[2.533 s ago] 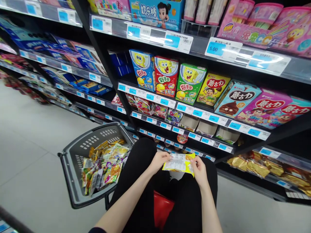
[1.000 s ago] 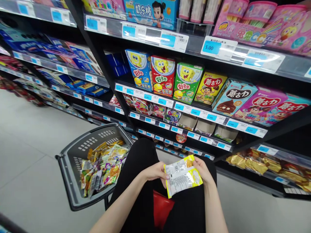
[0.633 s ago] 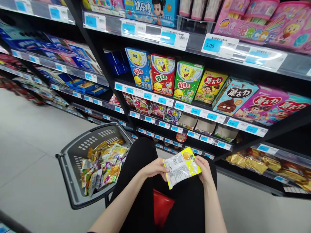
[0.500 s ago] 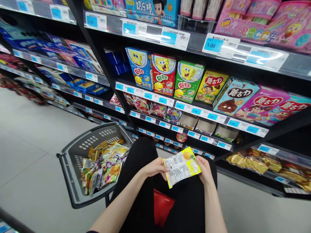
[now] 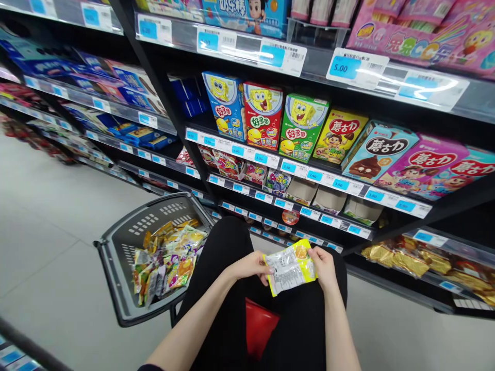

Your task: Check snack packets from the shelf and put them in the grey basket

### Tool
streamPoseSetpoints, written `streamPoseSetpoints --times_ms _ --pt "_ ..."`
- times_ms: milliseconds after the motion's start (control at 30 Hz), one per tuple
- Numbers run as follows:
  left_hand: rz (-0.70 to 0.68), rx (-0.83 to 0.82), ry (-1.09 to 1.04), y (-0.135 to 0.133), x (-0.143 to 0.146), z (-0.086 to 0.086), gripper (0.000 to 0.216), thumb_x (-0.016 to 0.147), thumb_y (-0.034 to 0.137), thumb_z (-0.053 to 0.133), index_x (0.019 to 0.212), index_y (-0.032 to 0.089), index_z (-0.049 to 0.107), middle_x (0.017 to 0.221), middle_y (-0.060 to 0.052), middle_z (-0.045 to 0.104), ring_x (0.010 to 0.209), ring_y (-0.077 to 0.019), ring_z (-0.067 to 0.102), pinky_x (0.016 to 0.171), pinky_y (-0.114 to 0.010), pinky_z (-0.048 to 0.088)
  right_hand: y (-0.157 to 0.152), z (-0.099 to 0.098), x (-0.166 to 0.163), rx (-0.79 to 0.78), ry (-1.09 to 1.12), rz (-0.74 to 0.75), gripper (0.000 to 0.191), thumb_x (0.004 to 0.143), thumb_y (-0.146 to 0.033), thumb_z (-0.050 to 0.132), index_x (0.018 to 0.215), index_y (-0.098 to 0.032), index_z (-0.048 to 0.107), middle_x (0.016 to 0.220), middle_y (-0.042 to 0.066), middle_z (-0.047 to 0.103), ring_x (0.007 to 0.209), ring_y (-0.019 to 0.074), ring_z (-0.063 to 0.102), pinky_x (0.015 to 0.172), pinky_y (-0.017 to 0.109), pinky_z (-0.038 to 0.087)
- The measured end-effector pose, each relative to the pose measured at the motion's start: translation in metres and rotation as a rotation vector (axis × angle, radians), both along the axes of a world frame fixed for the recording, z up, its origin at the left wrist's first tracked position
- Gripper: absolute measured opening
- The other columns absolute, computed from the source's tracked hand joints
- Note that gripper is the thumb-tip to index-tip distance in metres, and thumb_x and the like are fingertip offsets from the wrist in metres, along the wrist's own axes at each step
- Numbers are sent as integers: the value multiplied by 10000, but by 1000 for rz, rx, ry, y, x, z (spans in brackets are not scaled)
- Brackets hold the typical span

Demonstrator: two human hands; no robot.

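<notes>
A small yellow and white candy packet (image 5: 291, 269) is held above my lap, its printed text side facing up and a fruit picture near its far corner. My left hand (image 5: 253, 266) pinches its left edge between thumb and fingers. On the opposite edge, my right hand (image 5: 323, 264) is closed around the right side. To the left of my knees stands a grey basket (image 5: 110, 278), and inside it lies a heap of colourful snack packets (image 5: 170, 260). My black-clad legs (image 5: 209, 304) are under both hands.
Ahead, a shelf holds upright snack boxes, among them a red box (image 5: 263, 114), a green box (image 5: 303, 126) and a light blue box (image 5: 381, 154). Gold packets (image 5: 406, 262) fill a low shelf at right. Something red (image 5: 259, 327) shows between my legs.
The packet has shifted slightly and its right end looks more crumpled under my right fingers. Both hands keep their hold. The whole view has moved a little.
</notes>
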State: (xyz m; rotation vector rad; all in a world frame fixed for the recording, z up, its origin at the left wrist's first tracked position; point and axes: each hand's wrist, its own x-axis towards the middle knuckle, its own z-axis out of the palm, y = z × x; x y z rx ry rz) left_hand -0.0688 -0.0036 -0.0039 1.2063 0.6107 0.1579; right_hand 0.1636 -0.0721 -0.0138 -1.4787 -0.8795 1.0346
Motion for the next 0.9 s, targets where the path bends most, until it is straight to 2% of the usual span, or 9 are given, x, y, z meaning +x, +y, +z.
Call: streamPoseSetpoints --times_ms 100,167,267,400,467,567,633,733,900 --pt "53 115 118 0 3 -7 306 678 382 657 762 92 702 560 -62 674 422 -137 611 359 -154 363 0 1 -1 67 -171 -78 382 700 -427 613 464 -183 440 481 -49 363 472 95 348 448 223 282" --pt "92 72 143 0 6 -12 328 676 407 646 660 82 690 484 -54 641 394 -139 594 368 -169 391 0 3 -3 159 -324 -136 356 699 -414 618 459 -180 496 513 -35 383 518 114 385 491 237 320" --pt "223 -22 127 1 9 -16 293 647 369 668 653 76 684 587 -86 683 522 -180 645 490 -243 502 -1 4 -4 209 -448 -190 311 708 -413 617 511 -174 596 501 -29 422 505 120 409 504 245 335" --pt "416 -24 50 6 10 -18 267 585 206 689 827 94 708 766 -92 714 748 -223 664 684 -324 529 -4 3 -3 141 -479 -168 304 759 -425 558 669 -166 689 500 -6 551 502 146 509 533 252 394" --pt "512 -63 -32 8 9 -19 273 585 181 659 843 108 712 815 -83 712 776 -224 655 715 -337 517 -4 3 -2 149 -466 -133 335 804 -421 487 749 -173 705 644 33 654 625 184 597 613 267 442" --pt "692 -101 -143 11 9 -17 224 618 218 620 777 89 710 706 -72 695 688 -204 644 664 -319 503 -2 2 -2 130 -393 -72 319 804 -417 485 806 -186 706 827 61 702 775 221 636 692 294 474" --pt "741 -73 -157 11 9 -16 224 623 235 645 780 83 691 652 -61 677 638 -183 633 625 -289 489 0 0 -3 91 -314 -44 266 745 -414 573 798 -185 697 830 65 705 760 224 642 681 302 488" --pt "715 -1 -108 9 10 -14 359 578 239 727 899 118 622 630 -24 664 566 -152 618 530 -230 457 3 -3 -6 59 -205 -40 256 673 -399 654 806 -181 665 771 59 699 688 209 641 628 301 501" --pt "737 -44 -88 7 14 -12 646 514 252 783 1082 166 488 561 38 620 521 -153 617 497 -236 474 6 -4 -7 72 -112 -129 414 661 -358 673 1019 -190 551 667 15 670 640 195 633 601 304 503"
